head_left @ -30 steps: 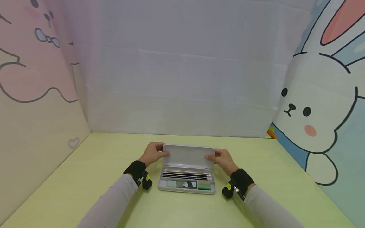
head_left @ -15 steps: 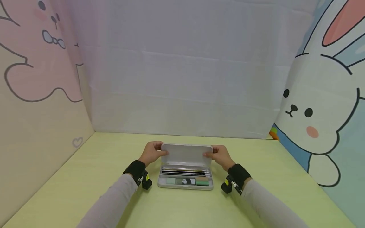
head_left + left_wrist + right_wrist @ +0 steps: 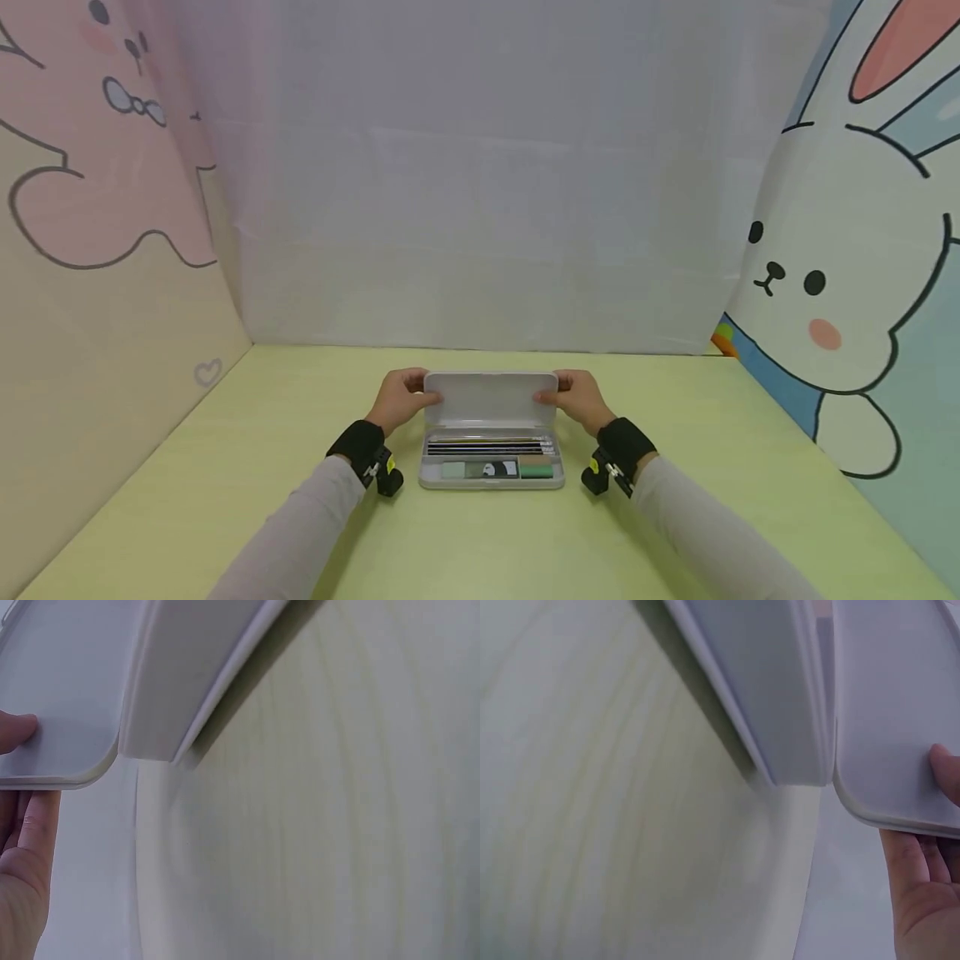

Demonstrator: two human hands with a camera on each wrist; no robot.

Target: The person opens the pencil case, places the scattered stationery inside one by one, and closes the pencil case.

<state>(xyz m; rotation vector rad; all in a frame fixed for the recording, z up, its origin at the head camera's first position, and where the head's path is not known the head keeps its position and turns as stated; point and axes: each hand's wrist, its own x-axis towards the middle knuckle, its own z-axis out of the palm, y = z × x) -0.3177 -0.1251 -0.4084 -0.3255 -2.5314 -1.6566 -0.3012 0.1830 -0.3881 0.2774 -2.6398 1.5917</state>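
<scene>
A white pencil case (image 3: 491, 483) lies on the table with its lid (image 3: 491, 400) raised. In its upper tray lie several dark pencils (image 3: 480, 448); the lower tray holds a pale green block (image 3: 453, 470), a panda-printed piece (image 3: 499, 469) and a green-and-tan piece (image 3: 536, 472). My left hand (image 3: 398, 400) pinches the lid's left end, thumb (image 3: 16, 731) on the inside and fingers behind. At the right end, my right hand (image 3: 583, 402) grips the lid the same way, its thumb (image 3: 945, 771) pressed on the inner face.
The pale yellow table (image 3: 480, 550) reaches back to a white cloth (image 3: 480, 208). Printed side walls stand at the left (image 3: 112, 350) and the right, where a rabbit (image 3: 847, 275) is drawn. Wrist cameras (image 3: 387, 477) are strapped to both arms.
Both hands keep their hold on the lid, which stays raised. The case sits slightly higher in the head view, which has shifted a little.
</scene>
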